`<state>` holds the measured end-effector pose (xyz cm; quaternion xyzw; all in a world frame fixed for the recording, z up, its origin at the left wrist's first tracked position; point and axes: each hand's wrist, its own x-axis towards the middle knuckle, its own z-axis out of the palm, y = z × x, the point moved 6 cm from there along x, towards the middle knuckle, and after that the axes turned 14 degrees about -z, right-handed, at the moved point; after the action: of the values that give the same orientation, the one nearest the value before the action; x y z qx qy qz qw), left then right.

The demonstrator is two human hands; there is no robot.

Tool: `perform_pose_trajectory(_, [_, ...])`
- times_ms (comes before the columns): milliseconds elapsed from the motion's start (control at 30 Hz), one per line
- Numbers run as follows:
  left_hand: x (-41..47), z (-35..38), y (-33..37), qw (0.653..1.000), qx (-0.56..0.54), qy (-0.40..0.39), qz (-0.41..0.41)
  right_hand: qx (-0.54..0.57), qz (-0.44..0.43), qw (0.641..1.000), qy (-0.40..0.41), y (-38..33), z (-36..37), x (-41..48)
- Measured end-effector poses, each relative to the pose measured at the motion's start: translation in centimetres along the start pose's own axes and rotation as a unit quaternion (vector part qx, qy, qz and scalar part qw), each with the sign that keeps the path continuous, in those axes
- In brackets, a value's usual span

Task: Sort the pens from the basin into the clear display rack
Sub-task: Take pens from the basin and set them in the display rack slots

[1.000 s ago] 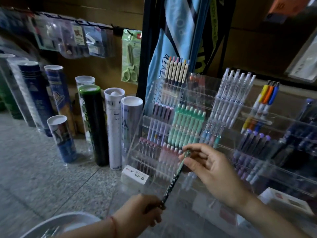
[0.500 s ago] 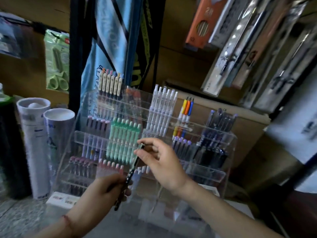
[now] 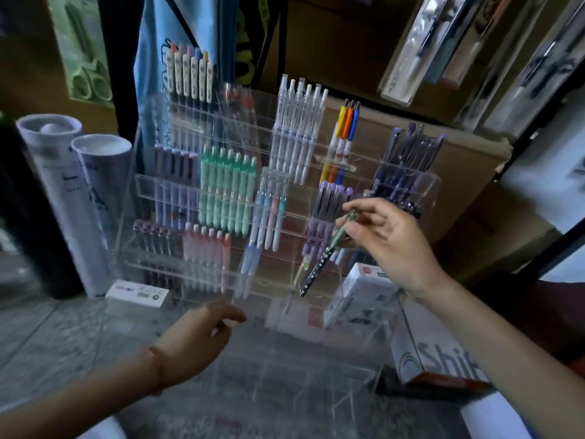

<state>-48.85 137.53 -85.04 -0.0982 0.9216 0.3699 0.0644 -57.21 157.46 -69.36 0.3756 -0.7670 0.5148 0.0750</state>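
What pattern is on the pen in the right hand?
The slim pen is black with small white spots and a greenish top; head view.

Filled rack point(image 3: 202, 191) slots; bare lower-right tiers.

Grey speckled stone counter point(image 3: 63, 337) carries two pale cylindrical tubes point(image 3: 66, 198) upright at left, beside a dark cylinder point(image 3: 28, 232). Small white labelled box point(image 3: 136, 293) lies near the tube bases. Green scissors pack point(image 3: 84, 49) and light-blue fabric banner point(image 3: 158, 33) hang behind. Brown cardboard carton point(image 3: 468, 198) stands rear right; white printed box with orange base point(image 3: 437, 359) near right.
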Motion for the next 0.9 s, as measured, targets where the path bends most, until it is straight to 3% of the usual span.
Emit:
perform_pose_trajectory(167, [-1.1, 1.4, -1.4, 0.995, 0.086, 0.007, 0.052, 0.012, -0.023, 0.997, -0.076, 0.0, 4.7, -2.2])
perform_pose_trajectory(333, [-1.9, -1.8, -3.7, 0.985, 0.017, 0.167, -0.031, -0.048, -0.102, 0.986, -0.121, 0.9, 10.0, -4.0])
perform_pose_trajectory(433, [-1.7, -3.3, -5.6, 0.975, 0.014, 0.208, -0.081, -0.057, -0.101, 0.984, -0.132, 2.1, 13.1, -4.0])
perform_pose_trajectory(567, [-2.0, -4.6, -6.1, 0.963, -0.001, 0.264, -0.059, -0.038, -0.112, 0.983, -0.138, 2.5, 16.5, -2.8])
perform_pose_trajectory(900, [-3.1, -4.2, -8.6, 0.950, -0.031, 0.303, -0.072, 0.014, 0.023, 0.983, -0.184, 6.2, 23.7, -2.4])
